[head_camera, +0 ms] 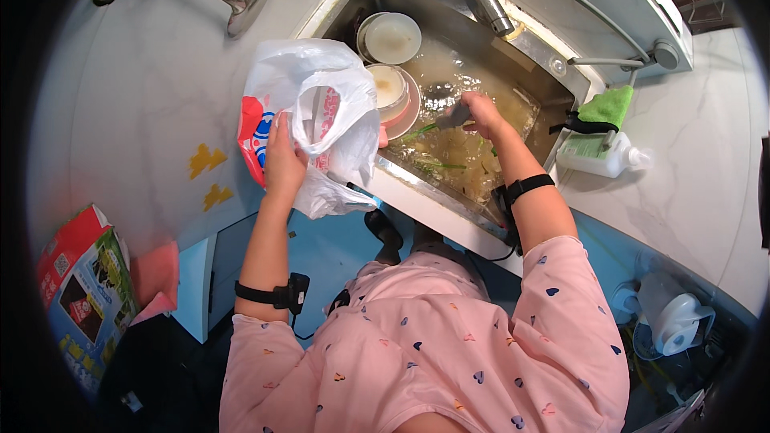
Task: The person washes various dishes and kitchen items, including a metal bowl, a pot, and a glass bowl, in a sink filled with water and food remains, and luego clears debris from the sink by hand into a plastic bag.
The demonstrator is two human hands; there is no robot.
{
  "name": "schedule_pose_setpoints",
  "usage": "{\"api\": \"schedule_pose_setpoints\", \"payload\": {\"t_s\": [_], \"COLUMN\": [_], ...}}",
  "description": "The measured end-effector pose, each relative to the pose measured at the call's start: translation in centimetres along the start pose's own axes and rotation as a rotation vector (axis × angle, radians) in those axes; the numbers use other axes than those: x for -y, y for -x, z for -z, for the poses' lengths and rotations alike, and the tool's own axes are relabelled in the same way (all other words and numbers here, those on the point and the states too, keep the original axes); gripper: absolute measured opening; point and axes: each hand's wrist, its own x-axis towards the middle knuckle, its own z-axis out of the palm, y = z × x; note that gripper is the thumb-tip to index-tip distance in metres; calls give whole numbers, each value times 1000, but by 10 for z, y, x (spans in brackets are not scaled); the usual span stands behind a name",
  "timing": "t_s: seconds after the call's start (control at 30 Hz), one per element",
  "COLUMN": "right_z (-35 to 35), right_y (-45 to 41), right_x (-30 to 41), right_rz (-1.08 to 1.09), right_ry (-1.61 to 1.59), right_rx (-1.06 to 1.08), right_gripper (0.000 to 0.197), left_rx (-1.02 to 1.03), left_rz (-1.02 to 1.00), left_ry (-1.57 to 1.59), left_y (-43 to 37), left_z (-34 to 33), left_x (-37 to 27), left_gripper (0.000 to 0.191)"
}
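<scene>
My left hand (285, 159) grips the side of a white plastic carrier bag (352, 87) with red and blue print, at the sink's left rim. The bag's mouth gapes; its contents are hidden. Over the stainless steel sink (544, 87), my right hand (483, 115) holds a small grey object (453, 116), perhaps a scrubbing pad. Below it lies murky brown water (463, 150) with green vegetable scraps (442, 165) in it. Stacked white bowls (393, 38) stand in the sink's far left corner. Nearer, another bowl (388, 85) rests on a pinkish dish (412, 109).
A faucet (490, 9) reaches over the sink's back edge. To the right are a white bottle (592, 154) and a green cloth (607, 107) on a rack. A metal ladle (243, 12) lies at the upper left. A printed package (90, 288) is at the lower left.
</scene>
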Motion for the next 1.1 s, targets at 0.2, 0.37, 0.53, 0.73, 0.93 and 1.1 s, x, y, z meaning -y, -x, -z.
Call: {"api": "schedule_pose_setpoints", "payload": {"t_s": [0.2,0.37,0.53,0.73,0.93,1.1], "right_z": [-33,-5,-17,-43,-32,-24], "right_y": [-13,-91,-117,-134,-127,-82], "right_x": [23,-29,-35,-60,-42,20], "right_rz": [136,308,435,462,175,235], "right_ry": [-497,370,712,1216,1426,992], "right_rx": [270,-191,-142,-94,-276,-491], "right_gripper": [17,41,48,45,33,39], "left_rx": [-64,-32,-4,35,34,25], "left_rz": [-35,-41,43,154,184,212], "left_ry": [89,32,-21,-19,-22,0], "left_y": [2,0,0,-2,-1,-5], "left_z": [8,6,-3,-7,-9,-2], "left_x": [11,3,8,9,16,17], "left_gripper": [63,63,68,65,65,69]}}
